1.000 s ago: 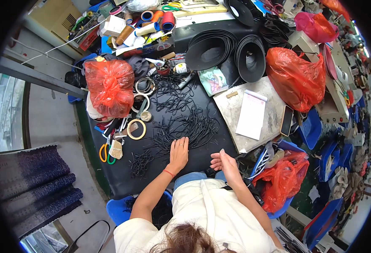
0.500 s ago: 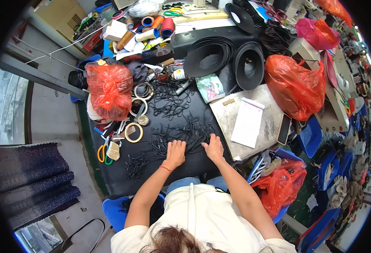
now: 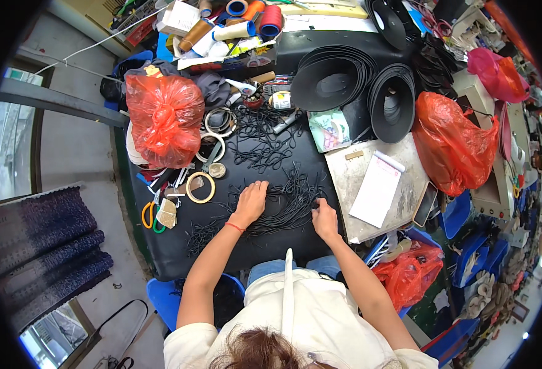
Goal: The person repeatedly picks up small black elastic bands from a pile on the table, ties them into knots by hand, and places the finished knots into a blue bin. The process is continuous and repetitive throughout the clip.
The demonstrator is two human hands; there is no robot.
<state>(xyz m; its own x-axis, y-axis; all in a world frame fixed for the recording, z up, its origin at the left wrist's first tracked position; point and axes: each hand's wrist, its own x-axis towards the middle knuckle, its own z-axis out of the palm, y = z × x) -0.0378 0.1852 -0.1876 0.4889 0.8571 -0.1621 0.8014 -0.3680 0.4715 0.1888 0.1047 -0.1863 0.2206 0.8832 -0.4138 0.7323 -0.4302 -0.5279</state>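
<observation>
A loose bundle of thin black cords (image 3: 286, 215) lies on the black table (image 3: 246, 252) in front of me, curving between my hands. My left hand (image 3: 251, 200) rests at its left side, fingers curled down onto the cords. At the right end, my right hand (image 3: 324, 219) has its fingers closed on the strands, thumb toward the bundle. The fingertips of both hands are partly hidden. Behind the bundle, more looped black cords (image 3: 262, 144) spread across the table.
To the left are tape rings (image 3: 201, 187), scissors (image 3: 148, 214) and a tied red bag (image 3: 163, 123). A pad of paper (image 3: 377, 187) lies on a worn board (image 3: 343, 169) at right. Stacked black oval pieces (image 3: 326, 86) stand behind, beside thread spools (image 3: 234, 29).
My hands have moved farther apart, and the cords between them look more drawn out into a curved bundle. The whole view has shifted slightly.
</observation>
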